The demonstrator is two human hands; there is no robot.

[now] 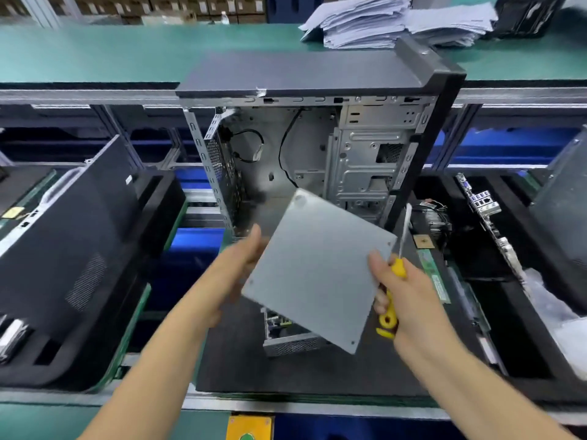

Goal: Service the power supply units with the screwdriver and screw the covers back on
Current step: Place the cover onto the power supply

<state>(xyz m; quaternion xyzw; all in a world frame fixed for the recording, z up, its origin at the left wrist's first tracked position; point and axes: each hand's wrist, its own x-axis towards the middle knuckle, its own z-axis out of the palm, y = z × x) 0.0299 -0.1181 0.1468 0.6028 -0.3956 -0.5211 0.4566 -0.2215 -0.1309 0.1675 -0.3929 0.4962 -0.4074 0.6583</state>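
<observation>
Clearly the grey cover (317, 271) is thin, stiff, light sheet metal with sharp edges, best held by its rim. It hangs tilted above the power supply unit (290, 339); left hand (244, 252) touches one edge, its grip unclear; right hand (403, 290) pinches the other, also holding the screwdriver (395, 281).

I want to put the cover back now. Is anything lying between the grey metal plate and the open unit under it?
Nothing visible. The flat grey metal cover plate hangs tilted above the open silver power supply unit, hiding most of it.
</observation>
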